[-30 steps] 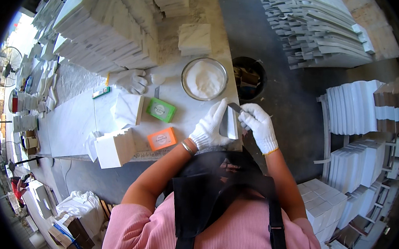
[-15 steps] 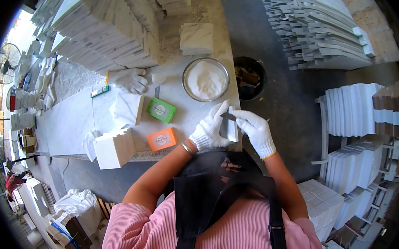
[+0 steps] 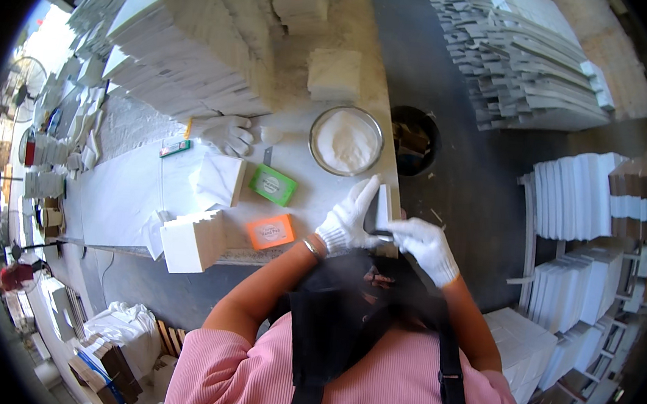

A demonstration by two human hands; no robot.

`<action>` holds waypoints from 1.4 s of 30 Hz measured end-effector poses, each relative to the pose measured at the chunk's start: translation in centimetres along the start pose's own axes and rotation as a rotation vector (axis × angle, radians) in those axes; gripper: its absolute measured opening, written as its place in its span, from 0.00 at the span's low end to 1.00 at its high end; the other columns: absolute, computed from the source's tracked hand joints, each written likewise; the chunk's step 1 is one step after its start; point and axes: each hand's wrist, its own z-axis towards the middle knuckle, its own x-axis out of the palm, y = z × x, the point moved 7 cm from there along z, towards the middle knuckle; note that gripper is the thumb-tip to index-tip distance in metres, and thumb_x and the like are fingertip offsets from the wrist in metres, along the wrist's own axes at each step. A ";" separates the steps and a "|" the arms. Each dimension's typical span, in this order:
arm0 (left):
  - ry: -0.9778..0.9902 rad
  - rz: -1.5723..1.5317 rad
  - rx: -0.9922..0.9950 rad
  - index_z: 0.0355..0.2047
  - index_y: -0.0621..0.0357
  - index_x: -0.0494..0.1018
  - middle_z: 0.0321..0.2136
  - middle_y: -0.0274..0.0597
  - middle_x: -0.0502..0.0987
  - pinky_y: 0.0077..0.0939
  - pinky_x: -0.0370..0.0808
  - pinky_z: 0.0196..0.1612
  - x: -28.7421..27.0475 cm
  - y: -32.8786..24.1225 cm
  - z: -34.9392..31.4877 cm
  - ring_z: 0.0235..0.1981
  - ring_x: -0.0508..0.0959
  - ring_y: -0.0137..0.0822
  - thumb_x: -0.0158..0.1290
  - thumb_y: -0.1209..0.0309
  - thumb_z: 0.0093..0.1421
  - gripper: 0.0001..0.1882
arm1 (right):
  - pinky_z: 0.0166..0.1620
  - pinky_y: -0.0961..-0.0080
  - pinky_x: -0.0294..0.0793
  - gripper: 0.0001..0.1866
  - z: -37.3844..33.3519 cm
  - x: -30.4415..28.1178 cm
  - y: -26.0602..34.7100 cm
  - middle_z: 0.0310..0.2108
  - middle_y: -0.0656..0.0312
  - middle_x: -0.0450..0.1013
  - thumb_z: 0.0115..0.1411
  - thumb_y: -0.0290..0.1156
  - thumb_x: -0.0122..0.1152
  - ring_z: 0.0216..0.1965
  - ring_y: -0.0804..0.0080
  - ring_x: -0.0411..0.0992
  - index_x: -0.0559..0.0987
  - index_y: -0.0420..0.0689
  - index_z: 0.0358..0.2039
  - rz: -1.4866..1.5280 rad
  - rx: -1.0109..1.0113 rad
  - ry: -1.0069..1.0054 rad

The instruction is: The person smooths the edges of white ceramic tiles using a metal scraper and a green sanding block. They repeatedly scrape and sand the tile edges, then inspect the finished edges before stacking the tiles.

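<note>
My left hand [image 3: 348, 221], in a white knit glove, steadies a narrow white stone tile [image 3: 384, 204] at the table's right edge, its thumb and fingers spread along the near side. In my right hand [image 3: 424, 248], also gloved, is a thin dark flat blade [image 3: 382, 237], pinched and lying across the tile's lower end. The fingers partly hide the blade, so its full shape cannot be told. Just beyond my hands stands a glass bowl [image 3: 311, 152] of white powder [image 3: 346, 139]. A green box [image 3: 272, 184] and an orange box [image 3: 270, 231] lie left of my left hand.
White stone blocks [image 3: 191, 242] and a marble piece [image 3: 219, 180] sit on the table's left part. A loose glove [image 3: 230, 134] lies near tall tile stacks [image 3: 199, 40]. Below the right edge stands a black bin [image 3: 413, 142]. More stacked slabs [image 3: 524, 66] fill the right side.
My right hand has drawn the blade along the tile toward my body, from its far part to its near end. The whole view has shifted slightly.
</note>
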 end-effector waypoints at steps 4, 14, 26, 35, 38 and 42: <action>-0.014 -0.063 -0.026 0.71 0.61 0.48 0.63 0.64 0.61 0.43 0.69 0.63 -0.5 -0.7 0.0 0.62 0.67 0.61 0.72 0.59 0.39 0.63 | 0.37 0.83 0.74 0.15 -1.5 -2.4 -1.3 0.33 0.64 0.78 0.64 0.23 0.59 0.30 0.81 0.73 0.81 0.39 0.51 0.255 0.221 -0.166; -0.036 -0.084 0.000 0.71 0.63 0.47 0.63 0.64 0.61 0.45 0.65 0.65 -3.8 -1.5 -3.1 0.63 0.65 0.61 0.73 0.54 0.37 0.67 | 0.35 0.70 0.76 0.09 13.5 -1.6 3.6 0.32 0.62 0.78 0.64 0.31 0.57 0.31 0.69 0.76 0.83 0.49 0.42 -0.643 -0.332 -0.241; -0.265 -0.493 -0.147 0.72 0.62 0.47 0.65 0.53 0.62 0.41 0.64 0.67 -9.1 1.1 -10.0 0.66 0.66 0.45 0.77 0.54 0.35 0.70 | 0.47 0.59 0.72 0.20 14.7 9.4 11.7 0.44 0.60 0.75 0.57 0.45 0.63 0.47 0.56 0.72 0.80 0.52 0.48 -1.036 -0.628 -0.026; -0.326 -0.695 -0.267 0.73 0.58 0.49 0.69 0.49 0.58 0.39 0.65 0.67 -13.8 1.0 -13.3 0.68 0.63 0.42 0.74 0.62 0.37 0.65 | 0.49 0.55 0.72 0.32 18.3 20.4 5.6 0.47 0.58 0.72 0.60 0.48 0.57 0.48 0.54 0.72 0.68 0.55 0.64 -1.155 -0.576 0.274; -0.346 -0.475 -0.300 0.73 0.57 0.50 0.67 0.50 0.60 0.40 0.66 0.66 -14.9 0.9 -13.8 0.67 0.65 0.44 0.74 0.60 0.35 0.66 | 0.48 0.56 0.72 0.32 18.0 20.9 5.5 0.46 0.55 0.72 0.58 0.48 0.59 0.47 0.53 0.72 0.70 0.54 0.62 -1.124 -0.578 0.250; -0.325 -0.363 -0.363 0.72 0.57 0.51 0.65 0.53 0.61 0.41 0.64 0.66 -16.1 0.1 -13.5 0.66 0.65 0.50 0.74 0.53 0.36 0.66 | 0.50 0.63 0.74 0.31 17.4 16.9 3.4 0.51 0.52 0.73 0.61 0.41 0.56 0.48 0.61 0.75 0.69 0.48 0.64 -0.190 -0.292 0.189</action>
